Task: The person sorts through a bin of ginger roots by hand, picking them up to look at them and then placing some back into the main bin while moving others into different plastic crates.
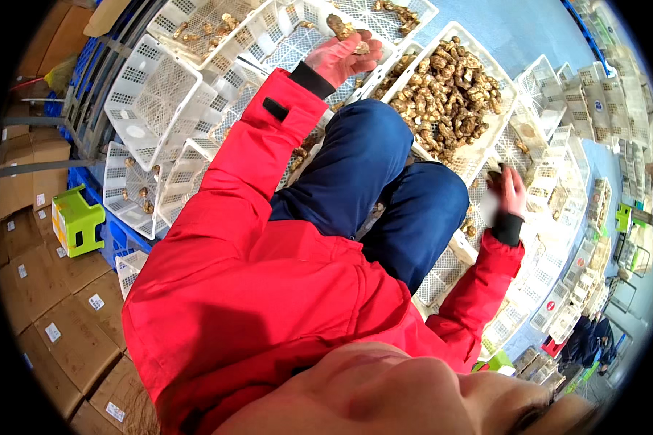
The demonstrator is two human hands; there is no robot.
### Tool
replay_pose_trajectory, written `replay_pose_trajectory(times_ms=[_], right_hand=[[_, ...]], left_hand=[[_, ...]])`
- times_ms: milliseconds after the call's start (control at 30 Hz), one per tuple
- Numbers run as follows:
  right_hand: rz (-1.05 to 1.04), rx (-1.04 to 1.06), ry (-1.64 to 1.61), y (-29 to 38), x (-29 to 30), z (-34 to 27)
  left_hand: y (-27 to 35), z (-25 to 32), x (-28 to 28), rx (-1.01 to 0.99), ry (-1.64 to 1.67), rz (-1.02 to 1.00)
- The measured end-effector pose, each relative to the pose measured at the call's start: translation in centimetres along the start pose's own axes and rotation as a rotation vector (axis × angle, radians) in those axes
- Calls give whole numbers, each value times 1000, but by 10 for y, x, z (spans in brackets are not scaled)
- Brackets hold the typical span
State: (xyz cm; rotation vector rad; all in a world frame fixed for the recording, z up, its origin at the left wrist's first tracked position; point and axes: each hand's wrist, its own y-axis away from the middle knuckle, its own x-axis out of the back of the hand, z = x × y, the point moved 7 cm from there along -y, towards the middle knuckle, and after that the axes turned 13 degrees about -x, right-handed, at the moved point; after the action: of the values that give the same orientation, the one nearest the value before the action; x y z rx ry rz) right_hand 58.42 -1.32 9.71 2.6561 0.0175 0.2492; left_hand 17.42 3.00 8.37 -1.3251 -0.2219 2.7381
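Note:
My left hand (344, 58) reaches out over the white plastic crates, palm partly upturned. Between its thumb and fingers is a brown-capped mushroom (339, 26), and a smaller pale mushroom piece (362, 48) lies against the fingers. Just beneath that hand is a perforated crate (288, 51) with a few mushrooms in it. In front of my knees stands a white crate (514, 100) heaped with brown and cream mushrooms (446, 98). Off to the right, my right hand (512, 191) hovers over other crates, beside a dark object (495, 174). Blur hides whether its fingers grip anything.
More white crates (152, 98) surround my legs, some holding scattered mushrooms. Cardboard boxes (71, 337) and a green plastic stool (79, 223) are at left, near a metal rack (100, 81). Crate stacks (604, 103) line the right; a person in dark clothing (587, 340) is farther off.

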Motion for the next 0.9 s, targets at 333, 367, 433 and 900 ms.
replay_pose_trajectory(times_ms=[333, 367, 433, 900], right_hand=[[-123, 832, 854, 27, -290, -139], [-50, 908, 870, 23, -298, -133], [-12, 1011, 816, 21, -314, -130], [173, 287, 1198, -94, -97, -69]], left_hand=[[27, 12, -20, -99, -112, -60], [31, 18, -17, -109, -143, -38], [37, 26, -6, -181, -120, 49], [110, 162, 260, -329, 123, 479]])
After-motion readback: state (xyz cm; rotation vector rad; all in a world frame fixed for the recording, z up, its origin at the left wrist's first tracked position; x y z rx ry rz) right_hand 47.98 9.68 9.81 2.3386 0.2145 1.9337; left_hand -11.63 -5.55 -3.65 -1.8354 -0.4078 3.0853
